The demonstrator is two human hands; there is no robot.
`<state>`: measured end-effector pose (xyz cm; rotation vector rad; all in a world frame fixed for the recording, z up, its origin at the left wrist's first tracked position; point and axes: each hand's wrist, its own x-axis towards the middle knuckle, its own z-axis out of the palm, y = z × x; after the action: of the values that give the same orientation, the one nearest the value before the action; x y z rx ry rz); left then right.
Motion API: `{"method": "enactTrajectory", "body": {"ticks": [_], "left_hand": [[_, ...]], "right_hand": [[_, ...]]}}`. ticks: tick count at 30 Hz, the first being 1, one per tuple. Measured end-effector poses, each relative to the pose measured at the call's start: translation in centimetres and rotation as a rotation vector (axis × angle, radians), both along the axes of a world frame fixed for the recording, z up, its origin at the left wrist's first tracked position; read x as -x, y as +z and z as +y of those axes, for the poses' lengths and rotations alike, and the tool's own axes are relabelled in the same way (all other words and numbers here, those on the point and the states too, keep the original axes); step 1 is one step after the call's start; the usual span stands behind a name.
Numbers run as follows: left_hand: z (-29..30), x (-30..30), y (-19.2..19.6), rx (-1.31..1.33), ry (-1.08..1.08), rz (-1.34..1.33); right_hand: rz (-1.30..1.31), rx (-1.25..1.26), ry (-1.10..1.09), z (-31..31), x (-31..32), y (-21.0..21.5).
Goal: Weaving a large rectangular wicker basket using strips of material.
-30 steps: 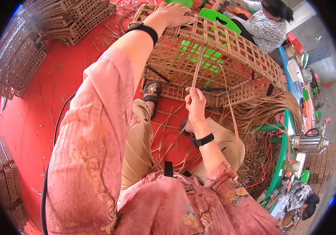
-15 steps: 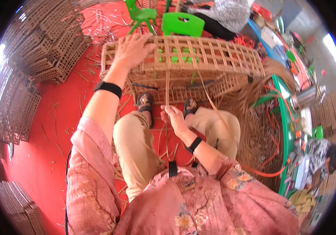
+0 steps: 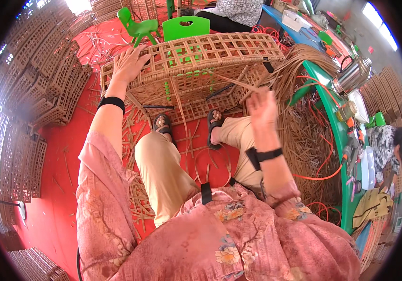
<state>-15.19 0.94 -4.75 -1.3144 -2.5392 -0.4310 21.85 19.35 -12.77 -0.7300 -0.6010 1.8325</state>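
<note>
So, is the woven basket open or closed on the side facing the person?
Open: under the near upper edge of the woven basket, its inside shows, with a black rod.

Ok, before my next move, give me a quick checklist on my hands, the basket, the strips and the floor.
1. Left hand on the basket: ok, it rests on the left end.
2. Right hand gripping the strip beside it: cannot tell, the fingers are blurred.
3. Loose strip tucked in: not ok, it hangs down from the basket's near edge.
4. Spare strips nearby: ok, heaped to the right of the basket.
5. Floor swept: not ok, scraps lie beside the left leg.
</note>
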Motion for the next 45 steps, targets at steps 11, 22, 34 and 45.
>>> {"method": "enactTrajectory", "body": {"ticks": [11, 22, 34, 45], "left_hand": [[0.8, 2.1, -0.5, -0.010, -0.028, 0.038], [-1.7, -1.1, 0.4, -0.226, -0.152, -0.033], [-0.9, -35.2, -2.0, -0.585, -0.675, -1.797], [-4.1, -24.9, -4.1, -1.370, -0.211, -1.520]], "right_hand": [[0.461, -0.931, -0.244, 2.7, -35.8, 24.1], [-0.360, -0.598, 0.356, -9.1, -12.6, 19.0], [0.202, -0.368, 0.220, -7.5, -6.0, 13.1], [0.645, -0.210, -0.037, 8.3, -23.7, 17.0]]}}
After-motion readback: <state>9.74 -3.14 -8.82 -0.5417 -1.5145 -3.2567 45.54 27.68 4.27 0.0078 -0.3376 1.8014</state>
